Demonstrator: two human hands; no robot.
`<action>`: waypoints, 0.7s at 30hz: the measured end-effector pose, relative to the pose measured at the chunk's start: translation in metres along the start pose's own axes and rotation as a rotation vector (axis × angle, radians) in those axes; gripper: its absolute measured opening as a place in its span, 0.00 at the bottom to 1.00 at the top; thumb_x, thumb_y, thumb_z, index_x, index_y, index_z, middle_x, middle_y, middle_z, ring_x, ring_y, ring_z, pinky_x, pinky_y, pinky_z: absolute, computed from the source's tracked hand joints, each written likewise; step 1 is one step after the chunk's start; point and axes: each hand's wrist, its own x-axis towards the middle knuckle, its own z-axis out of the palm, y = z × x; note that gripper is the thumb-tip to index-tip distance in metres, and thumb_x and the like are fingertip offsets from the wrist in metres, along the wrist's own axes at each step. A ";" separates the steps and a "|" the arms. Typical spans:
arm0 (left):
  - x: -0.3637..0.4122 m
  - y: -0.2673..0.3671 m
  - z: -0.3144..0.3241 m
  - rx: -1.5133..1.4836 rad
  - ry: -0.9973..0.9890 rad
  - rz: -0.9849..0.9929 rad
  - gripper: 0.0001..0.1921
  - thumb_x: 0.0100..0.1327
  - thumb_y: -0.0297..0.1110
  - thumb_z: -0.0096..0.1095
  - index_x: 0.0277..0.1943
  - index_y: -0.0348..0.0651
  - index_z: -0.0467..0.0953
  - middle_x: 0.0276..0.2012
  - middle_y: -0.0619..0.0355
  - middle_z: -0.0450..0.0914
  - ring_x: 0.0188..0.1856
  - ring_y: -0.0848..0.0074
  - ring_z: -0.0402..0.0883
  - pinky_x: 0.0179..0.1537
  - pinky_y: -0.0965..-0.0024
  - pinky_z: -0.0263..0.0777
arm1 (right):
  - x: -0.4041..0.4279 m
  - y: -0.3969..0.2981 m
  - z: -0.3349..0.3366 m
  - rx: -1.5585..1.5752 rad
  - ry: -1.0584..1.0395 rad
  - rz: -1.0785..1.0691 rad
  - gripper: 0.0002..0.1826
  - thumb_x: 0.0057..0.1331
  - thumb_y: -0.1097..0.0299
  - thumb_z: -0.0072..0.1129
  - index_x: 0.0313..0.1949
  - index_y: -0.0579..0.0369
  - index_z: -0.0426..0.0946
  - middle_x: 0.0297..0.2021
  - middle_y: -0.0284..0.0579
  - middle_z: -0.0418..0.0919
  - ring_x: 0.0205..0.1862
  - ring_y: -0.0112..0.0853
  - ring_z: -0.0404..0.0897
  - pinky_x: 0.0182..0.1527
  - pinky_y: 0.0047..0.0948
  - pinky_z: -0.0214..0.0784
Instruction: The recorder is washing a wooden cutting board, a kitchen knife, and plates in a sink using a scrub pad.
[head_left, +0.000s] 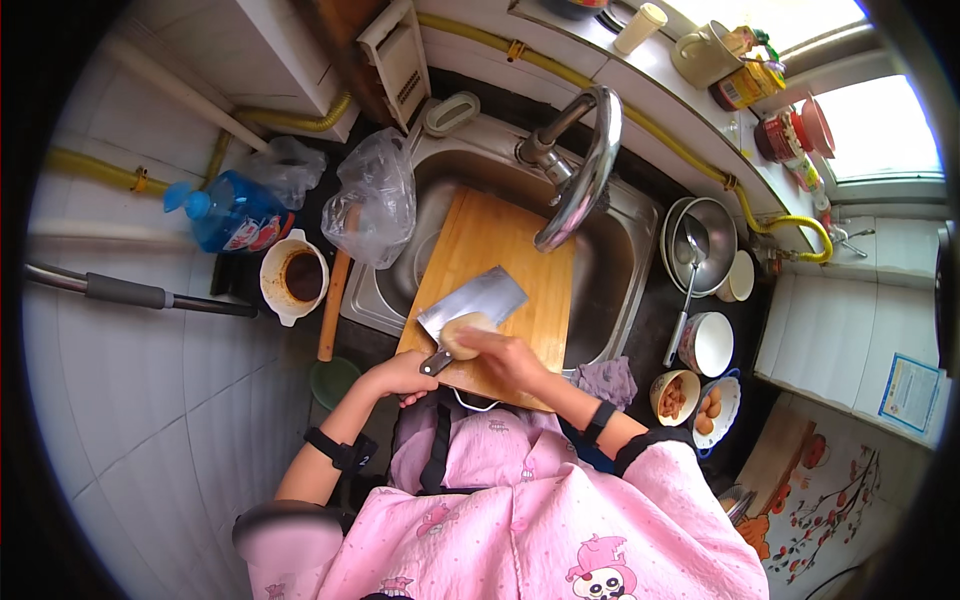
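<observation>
A wooden cutting board (510, 225) lies across the sink, reaching towards my body. On it rests a cleaver (480, 296), its blade flat and its dark handle pointing at my left hand. My left hand (405, 377) grips the board's near left corner beside the handle's end, some fingers curled below the edge. My right hand (514, 360) holds a pale, rounded, peeled vegetable (466, 335), perhaps a potato, above the cleaver where blade meets handle. The vegetable is slightly blurred and hides part of the cleaver.
Over the steel sink (611, 300) arches a faucet (600, 165). Left of it stand a plastic bag (375, 199), a rolling pin (334, 307), a white pot (270, 266) and a blue bottle (236, 214). To the right are metal bowls (720, 240), a meat bowl (673, 396) and eggs (709, 410).
</observation>
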 end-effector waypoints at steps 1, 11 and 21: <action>-0.001 0.002 0.000 -0.002 0.002 0.001 0.05 0.51 0.25 0.54 0.24 0.34 0.68 0.14 0.58 0.70 0.12 0.77 0.70 0.11 0.72 0.65 | -0.008 0.012 -0.008 -0.054 0.029 0.039 0.20 0.56 0.82 0.45 0.49 0.57 0.74 0.50 0.52 0.73 0.54 0.42 0.72 0.55 0.36 0.66; 0.000 0.006 -0.001 0.001 -0.012 -0.030 0.06 0.54 0.26 0.54 0.26 0.34 0.68 0.14 0.58 0.69 0.12 0.78 0.70 0.11 0.74 0.64 | 0.027 -0.001 0.025 -0.122 0.008 -0.038 0.21 0.53 0.83 0.48 0.48 0.58 0.74 0.51 0.51 0.73 0.57 0.43 0.69 0.57 0.36 0.63; -0.008 0.009 -0.001 0.031 -0.007 -0.027 0.07 0.52 0.26 0.55 0.22 0.33 0.67 0.14 0.57 0.70 0.12 0.77 0.71 0.12 0.73 0.66 | 0.015 0.087 -0.047 -0.339 0.149 0.258 0.19 0.53 0.81 0.46 0.44 0.52 0.75 0.42 0.51 0.78 0.45 0.47 0.76 0.48 0.39 0.69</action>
